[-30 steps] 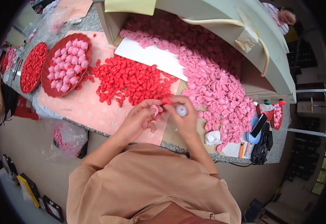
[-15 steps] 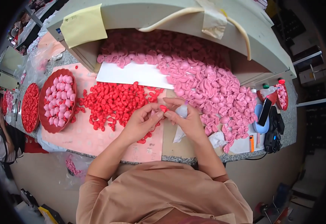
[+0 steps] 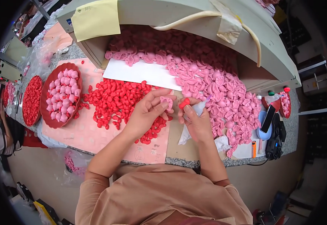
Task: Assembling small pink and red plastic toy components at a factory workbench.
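The white tube [image 3: 193, 120] is mostly hidden inside the right hand [image 3: 197, 122].

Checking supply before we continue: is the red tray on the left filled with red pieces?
No, the red tray holds pale pink pieces; the red pieces lie loose on the table beside it.

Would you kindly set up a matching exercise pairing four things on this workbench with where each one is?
Things:
1. small pink petal piece
2. small red piece
3. round red tray of pink pieces
4. orange lighter

Places:
A. at the bench's left side, beside the loose red heap
B. at the fingertips of the left hand
C. near the bench's front edge at the right, by a blue dish
D. pinched in the right hand, which also holds a white squeeze tube

Pairs: 1-B, 2-D, 3-A, 4-C
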`<move>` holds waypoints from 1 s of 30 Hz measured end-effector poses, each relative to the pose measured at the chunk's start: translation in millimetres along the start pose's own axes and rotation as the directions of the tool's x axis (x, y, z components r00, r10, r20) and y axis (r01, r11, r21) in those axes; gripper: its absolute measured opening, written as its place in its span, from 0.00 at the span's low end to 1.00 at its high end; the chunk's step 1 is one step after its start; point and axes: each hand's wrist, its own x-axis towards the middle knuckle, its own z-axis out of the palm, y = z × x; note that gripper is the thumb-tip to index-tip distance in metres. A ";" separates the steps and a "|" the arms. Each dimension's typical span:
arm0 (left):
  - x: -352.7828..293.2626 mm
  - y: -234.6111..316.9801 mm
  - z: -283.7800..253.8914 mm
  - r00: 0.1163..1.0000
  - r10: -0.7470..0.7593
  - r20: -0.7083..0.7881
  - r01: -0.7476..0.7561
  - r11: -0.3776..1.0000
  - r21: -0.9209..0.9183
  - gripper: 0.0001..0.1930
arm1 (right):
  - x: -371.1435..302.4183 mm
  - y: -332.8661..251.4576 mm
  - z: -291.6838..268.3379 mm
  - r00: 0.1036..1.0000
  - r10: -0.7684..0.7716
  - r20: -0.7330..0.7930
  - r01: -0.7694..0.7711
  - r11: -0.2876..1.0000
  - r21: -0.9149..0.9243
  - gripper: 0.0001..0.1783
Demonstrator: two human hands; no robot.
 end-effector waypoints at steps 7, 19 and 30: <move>-3.7 -4.0 -5.0 0.988 0.071 -0.140 -0.051 0.989 0.140 0.14 | -1.2 8.0 11.3 1.000 0.010 -0.028 -0.016 0.978 -0.209 0.13; -5.3 -10.2 -2.8 0.981 0.090 -0.173 -0.039 0.960 0.278 0.14 | 2.2 13.1 16.3 0.998 -0.064 -0.027 0.048 0.914 -0.402 0.15; -2.3 -12.3 -3.6 0.979 0.195 -0.059 -0.149 0.882 0.447 0.13 | 4.8 16.7 10.5 0.998 0.061 -0.026 -0.066 0.946 -0.317 0.13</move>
